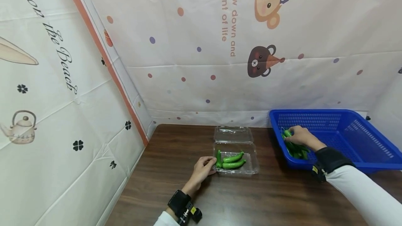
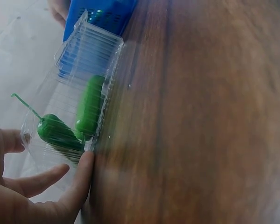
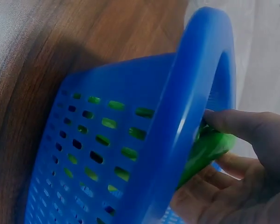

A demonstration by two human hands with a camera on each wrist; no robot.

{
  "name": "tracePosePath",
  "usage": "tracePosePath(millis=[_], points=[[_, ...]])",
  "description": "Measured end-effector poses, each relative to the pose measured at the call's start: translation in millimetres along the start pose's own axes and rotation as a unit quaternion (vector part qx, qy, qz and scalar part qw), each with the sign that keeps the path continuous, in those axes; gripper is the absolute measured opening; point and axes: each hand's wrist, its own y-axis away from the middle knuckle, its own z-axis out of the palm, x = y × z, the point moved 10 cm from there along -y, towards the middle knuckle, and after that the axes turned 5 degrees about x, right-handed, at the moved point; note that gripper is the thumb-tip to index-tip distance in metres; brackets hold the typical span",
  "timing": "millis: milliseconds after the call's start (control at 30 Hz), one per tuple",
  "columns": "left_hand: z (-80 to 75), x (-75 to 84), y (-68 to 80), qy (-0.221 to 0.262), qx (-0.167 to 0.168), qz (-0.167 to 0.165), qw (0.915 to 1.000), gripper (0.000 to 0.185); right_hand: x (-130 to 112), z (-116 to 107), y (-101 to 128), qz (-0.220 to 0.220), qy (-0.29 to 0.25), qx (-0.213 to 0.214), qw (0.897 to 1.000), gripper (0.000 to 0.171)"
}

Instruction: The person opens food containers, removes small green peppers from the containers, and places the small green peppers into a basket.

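Observation:
A clear plastic clamshell container (image 1: pixel 251 168) lies with its lid back on the table, with three green peppers (image 1: pixel 233 165) inside. My left hand (image 1: pixel 202 171) holds the container's near left edge, its fingers spread along the clear wall in the left wrist view. Inside the left end of the blue basket (image 1: pixel 342 165), my right hand (image 1: pixel 301 137) pinches a green pepper (image 3: pixel 207 151) between thumb and fingers. More green peppers (image 1: pixel 296 151) lie beneath that hand, partly hidden by it and the basket's wall.
The brown wooden table (image 1: pixel 163 170) carries both the container and the basket. A white printed cloth (image 1: pixel 194 90) hangs behind, and another printed sheet (image 1: pixel 94 170) stands along the left. The basket's raised rim (image 3: pixel 186 107) stands beside the right hand.

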Motion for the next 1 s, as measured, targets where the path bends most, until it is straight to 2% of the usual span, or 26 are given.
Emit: tracePosePath(millis=[67,267,467,700,867,1000], points=[[1.0,0.3,0.3,-0.002,-0.004,-0.001,1.0,0.047,1,1,2,0.005,-0.007,-0.006,1.0,0.061],[0.5,0.6,-0.3,-0.006,-0.007,-0.007,0.9999,0.047,9,0,3,0.031,-0.071,-0.006,0.997,0.06],[0.3,-0.9,-3.4,-0.003,-0.003,-0.008,1.0,0.047,20,-8,2,0.032,-0.059,0.022,0.997,0.061],[0.2,-3.4,-4.4,0.0,-0.001,-0.015,0.9999,0.047,22,-2,1,0.015,-0.079,0.025,0.996,0.052],[1.1,-3.0,-3.5,-0.004,-0.003,-0.013,0.9999,0.048,19,-9,3,0.014,-0.073,0.033,0.997,0.057],[0.9,-1.3,-2.8,-0.003,0.0,-0.013,0.9999,0.047,11,-20,3,0.004,-0.048,0.046,0.998,0.053]])
